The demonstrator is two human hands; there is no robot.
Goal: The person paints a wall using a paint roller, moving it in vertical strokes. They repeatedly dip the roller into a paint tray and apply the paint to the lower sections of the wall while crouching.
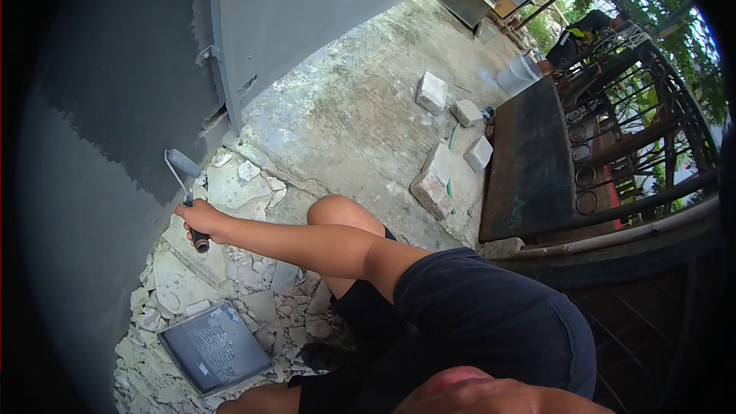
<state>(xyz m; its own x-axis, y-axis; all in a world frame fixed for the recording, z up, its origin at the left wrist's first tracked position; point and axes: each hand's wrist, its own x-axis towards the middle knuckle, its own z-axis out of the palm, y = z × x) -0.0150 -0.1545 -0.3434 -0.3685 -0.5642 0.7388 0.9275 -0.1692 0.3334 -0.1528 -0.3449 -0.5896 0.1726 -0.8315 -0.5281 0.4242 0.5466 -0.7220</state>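
Observation:
My right hand (203,221) is closed around the dark handle of a paint roller (183,163). The roller's grey sleeve is at the lower part of the wall (92,176), beside a darker grey painted area with a ragged edge. Whether the sleeve touches the wall I cannot tell. Below my right hand, a rectangular tray (215,349) with grey paint on its inner surface lies tilted on the broken rubble (299,314). My left hand is out of view.
Pale stone blocks (435,182) lie on the concrete floor (360,107). A white bucket (519,74) stands farther off, near another person's dark clothing (563,50). A metal railing (606,153) runs along the right. My bent knee (337,211) is beside my right forearm.

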